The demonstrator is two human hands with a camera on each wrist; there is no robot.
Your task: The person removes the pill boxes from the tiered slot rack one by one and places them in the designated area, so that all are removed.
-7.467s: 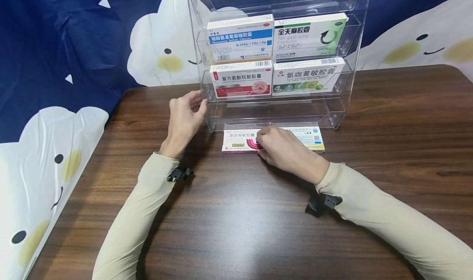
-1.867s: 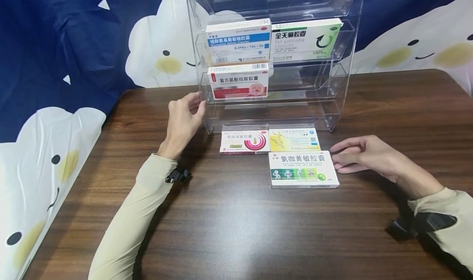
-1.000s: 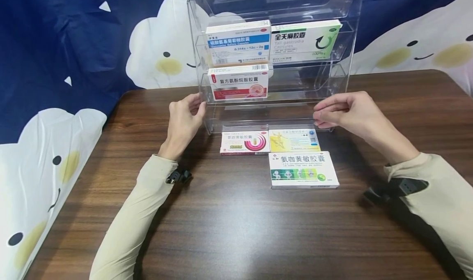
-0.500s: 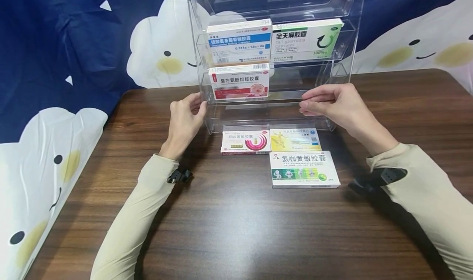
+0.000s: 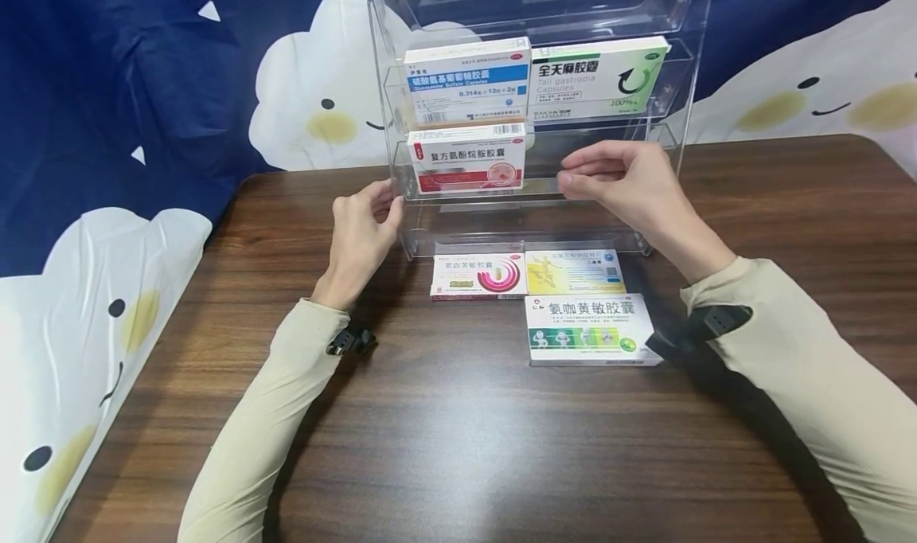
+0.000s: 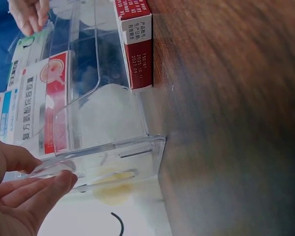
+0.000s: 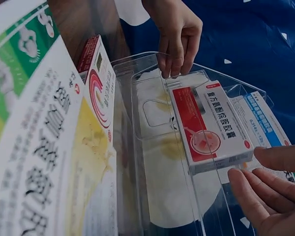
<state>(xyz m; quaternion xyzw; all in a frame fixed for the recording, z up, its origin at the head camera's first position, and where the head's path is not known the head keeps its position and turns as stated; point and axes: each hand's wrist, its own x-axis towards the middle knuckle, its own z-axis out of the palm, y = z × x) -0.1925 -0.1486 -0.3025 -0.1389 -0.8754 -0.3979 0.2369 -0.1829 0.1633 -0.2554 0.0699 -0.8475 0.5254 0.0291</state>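
Red-and-white carton (image 5: 469, 159) — in clear rack (image 5: 494, 203), nine o'clock of right hand (image 5: 630, 178): thumb and fingers apart, holding nothing. Left hand (image 5: 362, 236) pinches rack's side. Carton probably light, stiff, crushable — best gripped front-and-back near top.

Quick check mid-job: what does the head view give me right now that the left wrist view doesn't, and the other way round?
Head view only: the yellow box and the green-banded box lying on the table, plus the pale sleeves.

Left wrist view only: the dark red end of the pink-ring box, with its printed dates.

Both views: the clear rack holding the red-and-white box, blue-and-white box and green-and-white box; the left hand gripping its side; and the right hand.
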